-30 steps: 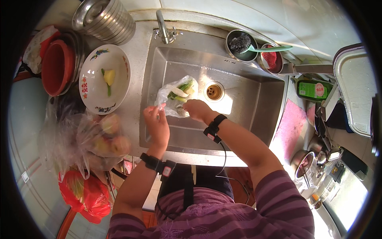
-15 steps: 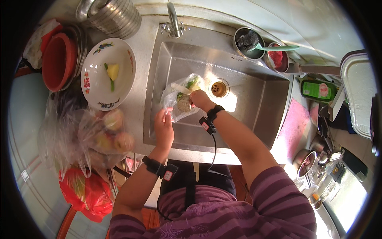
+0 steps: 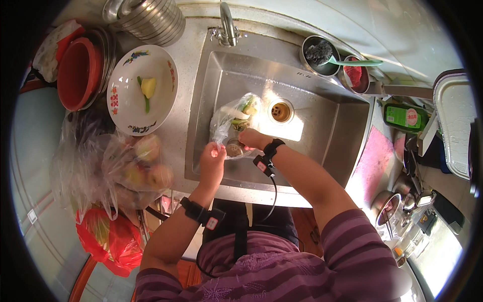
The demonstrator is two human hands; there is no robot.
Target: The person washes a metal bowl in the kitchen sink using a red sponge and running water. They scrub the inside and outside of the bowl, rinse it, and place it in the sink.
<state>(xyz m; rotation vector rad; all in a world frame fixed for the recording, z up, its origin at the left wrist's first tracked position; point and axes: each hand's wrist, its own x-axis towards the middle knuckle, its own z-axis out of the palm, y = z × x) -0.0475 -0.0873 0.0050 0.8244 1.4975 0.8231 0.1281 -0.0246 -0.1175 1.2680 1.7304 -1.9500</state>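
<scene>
A clear plastic bag (image 3: pixel 219 128) with green and pale vegetable scraps (image 3: pixel 245 110) in it lies over the left part of the steel sink (image 3: pixel 322 113). My left hand (image 3: pixel 213 160) is closed on the bag's near edge, fingers pinched. My right hand (image 3: pixel 254 140) is closed on a round, speckled metal piece that looks like a sink strainer (image 3: pixel 235 148), tilted at the bag's mouth. Its far side is partly hidden by the film and my fingers. Right of the bag is the round drain (image 3: pixel 280 110), in a patch of sunlight.
A white bowl (image 3: pixel 161 113) with a yellow chunk and a green stalk stands left of the sink, near a clear bag of round fruit (image 3: pixel 151 171). The faucet (image 3: pixel 229 30) rises behind. Small metal bowls (image 3: pixel 320 68) and a green bottle (image 3: pixel 405 117) sit at the right.
The strainer and my right hand have come down nearer to me, against the bag's near part. My left hand has shifted slightly right and nearer, still pinching the bag. The view has moved slightly.
</scene>
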